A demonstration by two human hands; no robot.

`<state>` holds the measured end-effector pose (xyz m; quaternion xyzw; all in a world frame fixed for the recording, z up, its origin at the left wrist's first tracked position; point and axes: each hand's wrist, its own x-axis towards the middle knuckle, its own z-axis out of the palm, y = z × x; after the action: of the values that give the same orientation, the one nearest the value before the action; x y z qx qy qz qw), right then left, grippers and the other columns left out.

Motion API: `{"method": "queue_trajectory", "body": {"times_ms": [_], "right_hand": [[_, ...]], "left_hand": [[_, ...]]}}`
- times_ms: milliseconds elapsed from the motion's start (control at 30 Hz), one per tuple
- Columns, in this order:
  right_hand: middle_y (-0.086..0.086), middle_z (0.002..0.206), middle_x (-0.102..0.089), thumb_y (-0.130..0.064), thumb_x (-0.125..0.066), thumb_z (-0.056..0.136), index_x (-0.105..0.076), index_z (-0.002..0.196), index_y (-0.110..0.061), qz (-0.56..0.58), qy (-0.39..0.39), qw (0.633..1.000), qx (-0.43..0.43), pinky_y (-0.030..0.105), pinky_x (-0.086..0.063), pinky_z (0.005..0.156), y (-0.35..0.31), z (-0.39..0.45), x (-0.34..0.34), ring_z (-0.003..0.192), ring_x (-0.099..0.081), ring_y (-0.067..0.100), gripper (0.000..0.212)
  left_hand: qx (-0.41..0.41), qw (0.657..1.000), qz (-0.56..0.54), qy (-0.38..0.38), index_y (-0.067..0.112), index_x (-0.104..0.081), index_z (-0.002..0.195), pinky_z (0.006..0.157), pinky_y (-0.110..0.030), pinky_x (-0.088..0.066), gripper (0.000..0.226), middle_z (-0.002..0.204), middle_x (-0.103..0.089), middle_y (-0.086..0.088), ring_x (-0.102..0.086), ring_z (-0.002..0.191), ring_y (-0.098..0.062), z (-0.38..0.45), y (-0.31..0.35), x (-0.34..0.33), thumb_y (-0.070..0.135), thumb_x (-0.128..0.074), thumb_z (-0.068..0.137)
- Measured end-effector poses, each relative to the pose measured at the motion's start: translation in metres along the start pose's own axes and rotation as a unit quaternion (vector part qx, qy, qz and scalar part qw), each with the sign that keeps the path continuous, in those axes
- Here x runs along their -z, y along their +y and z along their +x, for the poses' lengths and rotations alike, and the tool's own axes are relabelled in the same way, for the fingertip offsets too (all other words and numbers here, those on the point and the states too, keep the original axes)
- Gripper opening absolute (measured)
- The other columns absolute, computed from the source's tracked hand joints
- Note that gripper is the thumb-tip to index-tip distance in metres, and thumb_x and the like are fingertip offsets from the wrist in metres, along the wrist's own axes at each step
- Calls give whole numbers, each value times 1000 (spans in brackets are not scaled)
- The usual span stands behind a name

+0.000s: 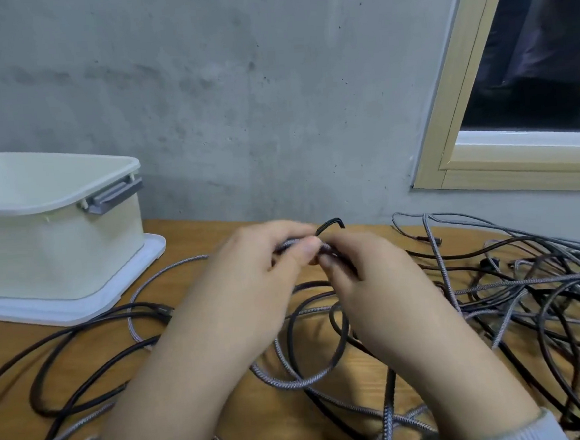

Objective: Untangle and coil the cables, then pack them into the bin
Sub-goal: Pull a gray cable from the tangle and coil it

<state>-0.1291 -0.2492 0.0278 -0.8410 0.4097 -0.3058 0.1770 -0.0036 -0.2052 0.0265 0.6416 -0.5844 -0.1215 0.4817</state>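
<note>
My left hand (pixel 251 277) and my right hand (pixel 371 276) meet above the middle of the table, both pinching a small bundle of grey and black cable (pixel 293 244). A bent black cable end (pixel 330 224) sticks up just behind my fingertips. Loops of grey braided cable (pixel 293 381) and black cable (pixel 69 372) hang from my hands and trail over the wooden table (pixel 187 237). A large tangle of cables (pixel 527 289) lies to the right. The cream bin (pixel 60 249) stands at the left, its inside hidden from here.
The bin sits on a white lid (pixel 140 264) and has a grey handle (pixel 115 197). A concrete wall (pixel 239 103) rises right behind the table. A wood-framed window (pixel 465 139) is at the upper right.
</note>
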Motion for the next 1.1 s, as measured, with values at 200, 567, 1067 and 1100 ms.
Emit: {"method": "queue_trajectory", "body": {"times_ms": [200,567,1067,1100], "right_hand": [[-6,61,-54,-34,-53,93,-54,94,-29,241,24,963,-117,26,-41,49,-2,-1,1,44,-46,6,5],[-5,63,-51,-29,-52,95,-59,83,-29,182,135,966,-124,8,-35,43,8,0,9,50,-45,-7,13],[-15,66,-60,-65,-36,81,-54,74,-32,172,13,982,-73,9,-40,56,-5,-4,14,69,-56,-7,38],[-9,63,-57,-57,-40,88,-56,76,-28,149,11,987,-65,14,-40,54,-5,-3,12,65,-55,-1,34]], "left_hand": [[80,971,-147,170,31,-69,73,56,-31,-40,23,49,-52,12,-45,44,-4,5,-8,1,31,-56,92],[225,884,-383,145,15,-72,89,41,-16,-40,19,56,-61,6,-46,48,-5,8,-8,7,21,-54,96],[110,914,-371,122,31,-63,105,50,-17,-44,20,76,-75,-2,-55,53,-4,4,7,4,17,-52,95],[93,922,-354,127,33,-63,104,52,-18,-45,20,76,-75,1,-57,56,-4,4,6,5,18,-55,94]]}}
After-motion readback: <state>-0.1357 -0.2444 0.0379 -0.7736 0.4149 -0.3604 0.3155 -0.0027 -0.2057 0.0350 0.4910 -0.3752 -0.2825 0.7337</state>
